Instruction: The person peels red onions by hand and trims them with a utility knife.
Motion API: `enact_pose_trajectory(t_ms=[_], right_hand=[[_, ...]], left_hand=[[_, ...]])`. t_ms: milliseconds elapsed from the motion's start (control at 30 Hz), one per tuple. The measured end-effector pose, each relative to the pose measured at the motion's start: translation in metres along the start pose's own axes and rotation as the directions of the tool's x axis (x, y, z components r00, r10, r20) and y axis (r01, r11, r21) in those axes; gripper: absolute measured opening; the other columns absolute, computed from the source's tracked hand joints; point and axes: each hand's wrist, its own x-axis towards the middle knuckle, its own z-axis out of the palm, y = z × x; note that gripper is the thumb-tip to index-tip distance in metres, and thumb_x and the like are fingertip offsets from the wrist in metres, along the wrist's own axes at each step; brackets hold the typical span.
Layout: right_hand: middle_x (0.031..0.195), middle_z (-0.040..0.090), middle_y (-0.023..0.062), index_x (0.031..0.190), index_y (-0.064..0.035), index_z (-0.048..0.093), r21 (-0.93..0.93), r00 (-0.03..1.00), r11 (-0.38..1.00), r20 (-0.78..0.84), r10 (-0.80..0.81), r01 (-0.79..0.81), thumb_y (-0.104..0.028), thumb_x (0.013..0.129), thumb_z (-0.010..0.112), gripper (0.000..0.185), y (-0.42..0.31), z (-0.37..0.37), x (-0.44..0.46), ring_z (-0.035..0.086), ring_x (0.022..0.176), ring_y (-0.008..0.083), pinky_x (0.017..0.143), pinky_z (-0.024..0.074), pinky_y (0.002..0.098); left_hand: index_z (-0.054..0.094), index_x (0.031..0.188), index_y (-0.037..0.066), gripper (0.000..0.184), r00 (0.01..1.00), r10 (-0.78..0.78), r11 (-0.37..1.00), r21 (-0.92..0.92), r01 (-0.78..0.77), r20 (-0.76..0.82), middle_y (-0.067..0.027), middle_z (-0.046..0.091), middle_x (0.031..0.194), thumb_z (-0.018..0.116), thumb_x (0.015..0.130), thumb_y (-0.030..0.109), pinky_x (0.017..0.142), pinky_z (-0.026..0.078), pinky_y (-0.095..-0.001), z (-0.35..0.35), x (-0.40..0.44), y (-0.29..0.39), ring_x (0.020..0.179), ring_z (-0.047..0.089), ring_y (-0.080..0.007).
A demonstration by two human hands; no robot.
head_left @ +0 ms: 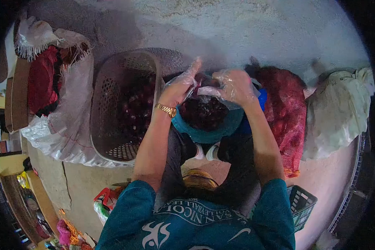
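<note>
Left hand: the left hand (180, 88), in a clear plastic glove, is over the far left part of the basin, thumb pointing up and away, fingers curled inward (whether they grip anything, I cannot tell).
Right hand: the right hand (233, 86), gloved the same way, is bent over the far right part of the basin, fingers turned toward the left hand; its hold cannot be told either.
Between the hands: a dark purplish-red piece (200, 79) shows in the narrow gap, partly hidden by fingers and plastic.
Basin: the teal basin (208, 136) sits just beyond the person's feet, below both hands, with dark red onion-like bulbs (204, 114) in it.
Crate: left of the basin stands a grey perforated crate (101, 104), more dark red bulbs (135, 104) inside, mostly toward its right side.
Mesh sack: a full red mesh sack (281, 118) is right of the basin; a bit of something blue (262, 99) shows between them.
White sacks: one white sack (337, 112) is beyond the mesh sack at the right; another, a woven sack (75, 98), is left of the crate, dark red cloth or mesh at its opening.
Wrist: a gold-coloured watch (166, 110) is on the left wrist.
Near side: a dark green crate (303, 204) is at the right, behind the elbow.
</note>
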Motion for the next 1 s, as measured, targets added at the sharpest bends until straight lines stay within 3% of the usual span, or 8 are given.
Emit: enact_pose_trajectory(t_ms=[67,267,367,500,567,800,900,1000], right_hand=[[0.074,0.066,0.0147,0.082,-0.0069,0.07,0.036,0.992,0.995,-0.096,-0.084,0.088,-0.062,0.077,0.061,0.056,0.005,0.006,0.0,0.064,0.073,0.0347,0.064,0.0486,0.0443],[0.076,0.066,0.0157,0.089,-0.0082,0.072,0.041,0.994,0.995,-0.067,-0.083,0.086,-0.06,0.079,0.059,0.055,0.0,0.003,0.001,0.064,0.072,0.0356,0.064,0.0486,0.0441],[0.077,0.067,0.0163,0.092,-0.0086,0.072,0.031,0.993,1.0,0.121,-0.004,0.001,-0.059,0.08,0.058,0.054,-0.016,-0.022,0.0,0.063,0.073,0.0361,0.066,0.0486,0.0442],[0.076,0.066,0.0182,0.088,-0.0096,0.072,0.054,0.992,0.994,-0.091,-0.087,0.092,-0.069,0.077,0.055,0.063,0.002,0.006,-0.003,0.065,0.074,0.0374,0.066,0.0513,0.0459],[0.079,0.067,0.0186,0.092,-0.0102,0.071,0.089,0.988,0.996,-0.153,-0.015,0.029,-0.068,0.076,0.056,0.062,0.006,0.008,-0.003,0.065,0.077,0.0377,0.067,0.0515,0.0466],[0.08,0.066,0.02,0.098,-0.006,0.069,0.007,0.984,0.994,-0.143,0.107,-0.107,-0.072,0.069,0.061,0.072,0.0,0.001,-0.001,0.064,0.079,0.0405,0.071,0.0486,0.0468],[0.082,0.067,0.0185,0.104,-0.0119,0.067,-0.076,0.991,0.988,-0.028,0.133,-0.134,-0.077,0.066,0.058,0.076,-0.001,-0.006,0.0,0.065,0.079,0.0384,0.069,0.0516,0.0476],[0.081,0.067,0.0179,0.101,-0.0118,0.068,-0.019,0.994,0.997,-0.083,0.068,-0.07,-0.079,0.067,0.056,0.076,0.004,-0.003,-0.003,0.065,0.078,0.0379,0.068,0.0512,0.0478]], left_hand=[[0.042,0.142,0.009,0.069,1.0,0.015,0.995,-0.101,-0.016,-0.012,0.0031,0.057,0.104,0.055,0.091,0.054,0.066,0.043,-0.0229,0.0,0.005,-0.005,0.07,0.042,-0.0081],[0.051,0.133,0.004,0.077,0.98,0.146,0.989,0.005,-0.147,-0.138,0.001,0.051,0.086,0.058,0.084,0.064,0.063,0.043,-0.0236,0.001,-0.006,0.003,0.07,0.043,-0.0079],[0.052,0.131,0.003,0.081,0.987,0.016,0.99,-0.138,-0.039,-0.161,-0.0003,0.048,0.084,0.06,0.081,0.067,0.064,0.044,-0.0264,-0.016,0.015,-0.008,0.071,0.044,-0.0094],[0.048,0.133,0.003,0.083,0.97,0.06,0.969,-0.221,-0.113,-0.234,-0.0026,0.05,0.089,0.059,0.082,0.067,0.066,0.046,-0.0304,-0.01,0.012,-0.001,0.077,0.05,-0.0107],[0.054,0.117,-0.003,0.073,0.968,0.098,0.952,-0.261,-0.159,-0.232,-0.012,0.064,0.1,0.058,0.084,0.062,0.077,0.056,-0.0371,-0.007,0.009,0.001,0.085,0.066,-0.0208],[0.053,0.124,0.002,0.072,0.992,-0.024,0.986,-0.166,0.004,-0.121,-0.0119,0.065,0.108,0.054,0.086,0.063,0.078,0.055,-0.0354,-0.008,0.004,-0.001,0.091,0.065,-0.0206],[0.04,0.141,0.005,0.079,0.985,0.074,0.991,-0.102,-0.09,-0.153,-0.0051,0.055,0.116,0.057,0.086,0.06,0.081,0.049,-0.0267,-0.004,0.0,-0.002,0.083,0.057,-0.0086],[0.04,0.141,0.007,0.074,0.999,-0.032,0.985,-0.168,0.036,0.027,-0.0036,0.053,0.122,0.058,0.088,0.056,0.08,0.049,-0.0247,-0.007,0.0,-0.002,0.088,0.056,-0.0094]])
